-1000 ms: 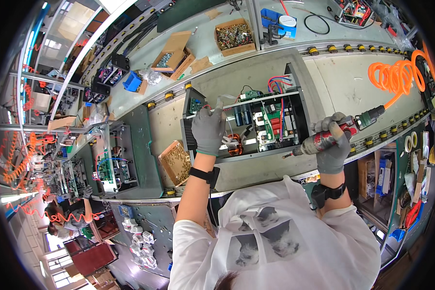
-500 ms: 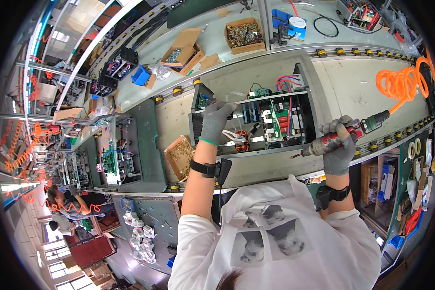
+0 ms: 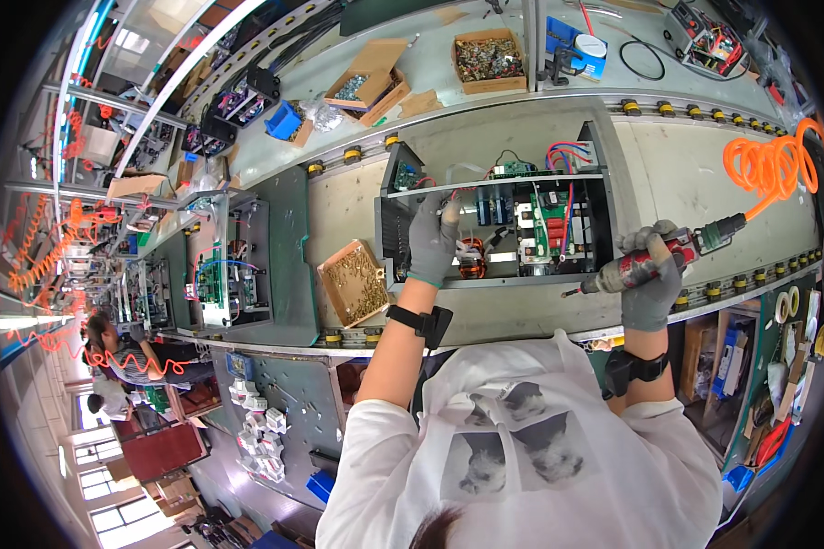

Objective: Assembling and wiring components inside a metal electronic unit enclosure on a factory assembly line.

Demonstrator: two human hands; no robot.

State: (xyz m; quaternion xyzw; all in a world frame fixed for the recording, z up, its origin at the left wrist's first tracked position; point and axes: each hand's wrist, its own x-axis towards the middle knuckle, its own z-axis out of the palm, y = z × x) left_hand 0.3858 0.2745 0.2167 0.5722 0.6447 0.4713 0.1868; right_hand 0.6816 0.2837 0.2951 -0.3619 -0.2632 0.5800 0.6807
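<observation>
My left hand (image 3: 432,236), in a grey glove, reaches into the left part of an open metal equipment chassis (image 3: 499,276). Its thumb and fingers are drawn together by the inner divider, near some thin wires; whatever lies between them is hidden. Green circuit boards (image 3: 551,222), a copper-coloured coil (image 3: 471,259) and red and blue wires fill the chassis. My right hand (image 3: 652,274), also gloved, is wrapped round a red and grey air screwdriver (image 3: 634,269). The tool's bit points left, at the chassis's near right corner, apart from it.
A cardboard box of brass screws (image 3: 353,285) sits left of the chassis. An orange coiled hose (image 3: 769,165) runs to the screwdriver from the right. Beyond the roller rail are boxes of small parts (image 3: 488,59). Another wired chassis (image 3: 224,274) stands farther left.
My left hand has shifted slightly right and nearer over the chassis, now covering the pale wires beside the coil. My right hand keeps hold of the screwdriver. The whole view has shifted a little.
</observation>
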